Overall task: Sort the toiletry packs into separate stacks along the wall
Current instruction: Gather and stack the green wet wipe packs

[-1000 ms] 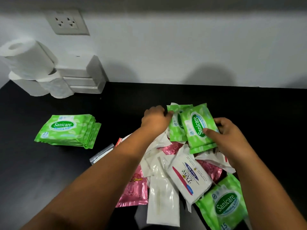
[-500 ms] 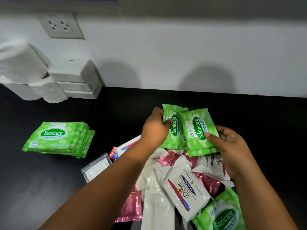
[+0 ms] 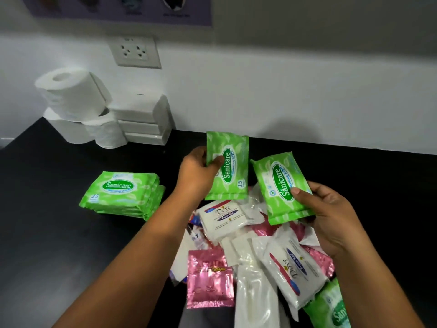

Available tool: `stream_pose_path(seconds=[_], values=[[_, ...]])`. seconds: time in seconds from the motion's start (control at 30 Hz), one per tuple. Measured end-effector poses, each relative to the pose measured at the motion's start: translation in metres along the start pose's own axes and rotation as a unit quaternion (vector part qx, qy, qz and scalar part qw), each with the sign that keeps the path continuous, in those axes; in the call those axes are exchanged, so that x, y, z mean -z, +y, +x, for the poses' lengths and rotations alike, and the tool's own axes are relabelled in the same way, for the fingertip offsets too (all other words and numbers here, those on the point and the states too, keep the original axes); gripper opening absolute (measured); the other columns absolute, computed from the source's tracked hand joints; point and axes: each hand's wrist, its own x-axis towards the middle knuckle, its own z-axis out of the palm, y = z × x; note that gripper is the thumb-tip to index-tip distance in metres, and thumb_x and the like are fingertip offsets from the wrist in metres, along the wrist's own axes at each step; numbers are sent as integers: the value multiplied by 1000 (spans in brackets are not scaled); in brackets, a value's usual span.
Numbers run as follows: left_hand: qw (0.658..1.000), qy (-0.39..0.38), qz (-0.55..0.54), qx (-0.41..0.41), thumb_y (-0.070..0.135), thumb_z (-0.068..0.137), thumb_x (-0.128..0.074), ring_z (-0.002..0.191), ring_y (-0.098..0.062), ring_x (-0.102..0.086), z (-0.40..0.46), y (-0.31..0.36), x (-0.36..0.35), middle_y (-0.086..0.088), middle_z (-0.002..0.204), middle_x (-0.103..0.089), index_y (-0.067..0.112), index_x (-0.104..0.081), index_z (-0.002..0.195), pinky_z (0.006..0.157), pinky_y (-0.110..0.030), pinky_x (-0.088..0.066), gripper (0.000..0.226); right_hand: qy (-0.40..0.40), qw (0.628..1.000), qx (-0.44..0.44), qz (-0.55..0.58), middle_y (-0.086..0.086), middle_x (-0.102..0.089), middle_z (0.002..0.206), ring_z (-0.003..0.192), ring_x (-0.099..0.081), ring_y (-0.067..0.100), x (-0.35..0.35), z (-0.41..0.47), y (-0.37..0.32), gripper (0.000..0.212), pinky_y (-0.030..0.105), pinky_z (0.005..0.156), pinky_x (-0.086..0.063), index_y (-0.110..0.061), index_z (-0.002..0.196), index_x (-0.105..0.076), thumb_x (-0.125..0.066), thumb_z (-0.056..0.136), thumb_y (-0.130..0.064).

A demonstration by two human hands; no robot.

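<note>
These wipe packs look light, soft and slick, so I judge an edge pinch holds best. My left hand [image 3: 197,171] pinches one green pack [image 3: 228,165] and my right hand [image 3: 331,214] pinches another [image 3: 282,185], both above the mixed pile [image 3: 248,245] on the bench [image 3: 71,245], fingers [image 3: 296,191] curled narrow.

White toilet paper rolls [image 3: 71,91] stacked at the far left against the wall, touching a stack of white boxes [image 3: 144,119] on the black countertop [image 3: 59,233] — above them a wall socket [image 3: 134,52] and a purple poster [image 3: 118,8], its print blurred
</note>
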Motion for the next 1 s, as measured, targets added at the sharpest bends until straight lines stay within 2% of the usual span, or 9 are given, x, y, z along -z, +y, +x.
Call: stream_pose_path(seconds=[0.17,0.27,0.37,0.5,0.63,0.73,0.8,0.9,1.0], values=[[999,23,-37,-7,16,85,-71,82,-23,-70,4,0,69,-5,90,-74,12,-67,98,74,-38,-55,14,-36,999,-5,-18,15,-75,93,72,-72,22,-48,-6,10,31,31,60,-59,-4,108,-66,-70,77,-7],[997,62,-38,-33,30,81,-70,88,-28,-70,14,1,127,-7,90,-74,15,-68,96,81,-46,-54,21,-71,996,-15,-43,15,-75,91,71,-70,23,-90,-8,17,24,31,61,-56,-6,105,-67,-69,82,-8],[992,91,-76,-52,18,90,-65,92,-14,-70,26,5,185,0,97,-73,12,-66,105,89,-39,-55,16,-124,990,-28,-66,15,-74,90,71,-68,22,-139,-6,24,25,28,60,-54,-5,105,-68,-67,82,-11],[987,118,-89,-63,18,93,-62,90,-13,-71,44,4,258,0,98,-73,9,-65,109,80,-33,-57,19,-184,975,-45,-116,13,-72,89,70,-65,21,-205,3,34,17,30,66,-49,-10,101,-70,-67,84,-11],[989,99,-72,-78,17,93,-62,82,-5,-70,53,-3,311,11,86,-74,20,-66,94,71,-22,-54,5,-252,946,-41,-200,15,-72,97,83,-65,24,-260,18,41,17,38,82,-49,-10,103,-70,-67,86,-10],[992,81,-61,-76,17,91,-65,76,-7,-70,56,-12,334,11,80,-74,21,-61,92,67,-26,-55,6,-300,911,-39,-279,15,-72,106,93,-66,25,-284,28,44,22,43,89,-48,-12,106,-71,-71,84,-14],[993,68,-60,-69,19,89,-67,76,-10,-71,57,-17,345,8,82,-74,17,-58,98,68,-31,-56,13,-308,891,-27,-332,9,-73,105,91,-67,19,-295,34,44,22,38,82,-51,-16,105,-71,-72,84,-16],[996,20,-61,-64,19,88,-68,83,-17,-71,59,-24,356,0,91,-74,15,-59,101,77,-39,-56,16,-292,875,1,-387,1,-75,98,82,-68,8,-305,38,41,20,20,65,-51,-19,104,-72,-73,83,-17],[996,-47,-47,-66,19,89,-67,89,-17,-70,62,-30,360,-1,95,-74,20,-62,96,80,-39,-54,9,-279,867,22,-412,0,-74,98,84,-69,7,-311,40,42,23,14,71,-52,-15,107,-72,-73,84,-15]])
